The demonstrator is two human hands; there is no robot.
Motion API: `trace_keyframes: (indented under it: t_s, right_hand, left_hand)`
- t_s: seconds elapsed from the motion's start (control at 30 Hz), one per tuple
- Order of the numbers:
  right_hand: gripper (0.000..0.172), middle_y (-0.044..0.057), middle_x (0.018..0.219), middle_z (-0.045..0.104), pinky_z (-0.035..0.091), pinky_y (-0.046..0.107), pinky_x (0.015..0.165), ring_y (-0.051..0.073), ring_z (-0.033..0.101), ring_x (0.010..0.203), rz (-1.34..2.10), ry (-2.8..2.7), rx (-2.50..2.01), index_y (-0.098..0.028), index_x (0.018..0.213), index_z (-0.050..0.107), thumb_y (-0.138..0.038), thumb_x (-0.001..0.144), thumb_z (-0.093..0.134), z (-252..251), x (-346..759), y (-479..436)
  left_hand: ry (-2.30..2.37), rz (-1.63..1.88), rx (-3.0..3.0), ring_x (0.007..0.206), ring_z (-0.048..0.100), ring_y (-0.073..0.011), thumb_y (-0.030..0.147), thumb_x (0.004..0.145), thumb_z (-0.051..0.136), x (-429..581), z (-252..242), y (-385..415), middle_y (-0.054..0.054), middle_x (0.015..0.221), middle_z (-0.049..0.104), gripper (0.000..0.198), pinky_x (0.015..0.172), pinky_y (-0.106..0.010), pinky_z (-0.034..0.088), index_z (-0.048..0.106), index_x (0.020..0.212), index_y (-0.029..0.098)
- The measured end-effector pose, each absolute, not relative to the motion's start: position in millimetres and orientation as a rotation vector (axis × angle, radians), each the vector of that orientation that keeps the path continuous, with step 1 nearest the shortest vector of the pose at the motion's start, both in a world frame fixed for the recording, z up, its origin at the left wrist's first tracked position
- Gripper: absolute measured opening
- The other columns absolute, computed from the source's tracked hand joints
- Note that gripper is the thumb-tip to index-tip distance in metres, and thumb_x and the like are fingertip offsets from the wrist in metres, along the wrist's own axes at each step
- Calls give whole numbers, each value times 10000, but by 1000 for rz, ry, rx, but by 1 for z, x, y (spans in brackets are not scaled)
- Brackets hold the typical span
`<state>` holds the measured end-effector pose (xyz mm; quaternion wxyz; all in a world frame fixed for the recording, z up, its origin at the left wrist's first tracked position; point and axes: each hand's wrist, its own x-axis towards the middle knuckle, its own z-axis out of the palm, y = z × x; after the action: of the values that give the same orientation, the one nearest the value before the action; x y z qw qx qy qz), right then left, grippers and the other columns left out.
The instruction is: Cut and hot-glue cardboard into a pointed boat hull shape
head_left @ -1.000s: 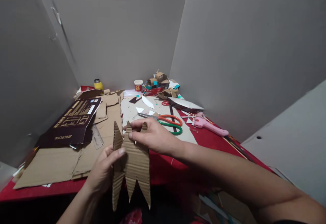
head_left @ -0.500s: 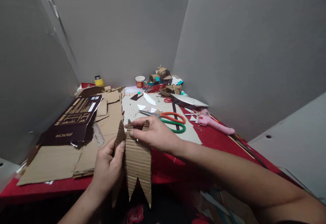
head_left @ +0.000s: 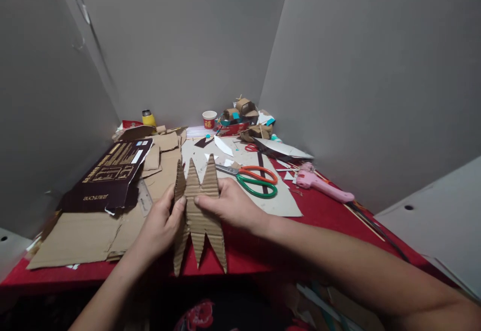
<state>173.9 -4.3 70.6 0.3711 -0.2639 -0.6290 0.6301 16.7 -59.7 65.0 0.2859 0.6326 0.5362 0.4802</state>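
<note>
Between my hands is a piece of corrugated cardboard (head_left: 195, 215) with pointed, zigzag-cut tips at its top and bottom. Its left part is bent at an angle to the rest. My left hand (head_left: 163, 223) grips the left side, thumb on the near face. My right hand (head_left: 235, 205) pinches the right side with the thumb across the front and the fingers behind, mostly hidden. Just beyond my right hand lie scissors (head_left: 257, 180) with one orange and one green handle, their blades pointing left.
Flat cardboard sheets (head_left: 75, 235) and a dark printed box panel (head_left: 108, 178) cover the left side. A pink glue gun (head_left: 325, 185) lies at right on the red cloth (head_left: 285, 245). At the back stand a paper cup (head_left: 209, 119), a yellow bottle (head_left: 149, 118) and cardboard models (head_left: 244, 110).
My right hand has slid from the cardboard's top tips down to its right side, so the upper points now show. The piece has been raised slightly.
</note>
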Motion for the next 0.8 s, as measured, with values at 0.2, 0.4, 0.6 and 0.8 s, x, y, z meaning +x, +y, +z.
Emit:
trace_keyframes:
  t_s: [0.2, 0.4, 0.6, 0.8]
  right_hand:
    - [49, -17, 660, 623, 445, 237, 581, 122, 537, 620, 1540, -1637, -794, -146, 656, 613, -152, 669, 566, 59, 170, 2]
    - [129, -10, 674, 681, 499, 274, 667, 155, 620, 677, 1734, -1547, -740, -143, 745, 670, -188, 634, 620, 60, 172, 19]
    - [130, -1, 723, 706, 508, 271, 672, 150, 636, 689, 1671, -1482, -716, -140, 768, 672, -181, 647, 647, 62, 176, 22]
    - [80, 2, 704, 681, 496, 260, 638, 143, 617, 663, 1422, -1586, -721, -143, 686, 650, -193, 701, 589, 58, 171, 7]
  left_hand:
    - [1627, 1189, 1856, 980, 648, -271, 221, 896, 509, 17, 41, -53, -89, 1106, 711, 396, 869, -331, 451, 589, 1283, 207]
    - [1356, 1281, 1458, 986, 654, -244, 341, 900, 542, 13, 45, -48, -105, 1139, 697, 373, 874, -349, 492, 587, 1222, 158]
    - [1198, 1060, 1248, 764, 683, -214, 374, 883, 561, 6, 49, -55, -75, 1041, 727, 318, 680, -320, 541, 635, 1129, 186]
    - [1538, 1099, 1747, 750, 644, -228, 256, 886, 500, 12, 40, -54, -78, 911, 720, 246, 756, -346, 500, 680, 1039, 186]
